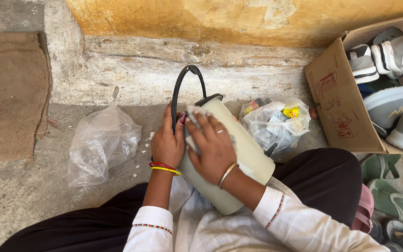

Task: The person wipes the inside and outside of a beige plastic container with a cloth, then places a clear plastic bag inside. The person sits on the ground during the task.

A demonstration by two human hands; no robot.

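Two hands are at work on a pale cylindrical flask (239, 158) with a black looped handle (183, 88), which is held tilted across the lap of a seated person. The left hand (168, 142) is closed round the upper body of the flask near the lid, steadying it, while the right hand (213, 147) is pressed flat over its side, with a small pale cloth (190, 126) pinned beneath the fingers. Wiping appears to be under way: the upper part is covered by the cloth, and the lower part towards the lap is not yet reached; how clean any of it is cannot be judged. An empty clear plastic bag (101, 142) lies on the concrete floor to the left. A second bag (276, 123), filled with small items, sits just beside the flask, and a cardboard box (339, 105) of shoes stands further right.
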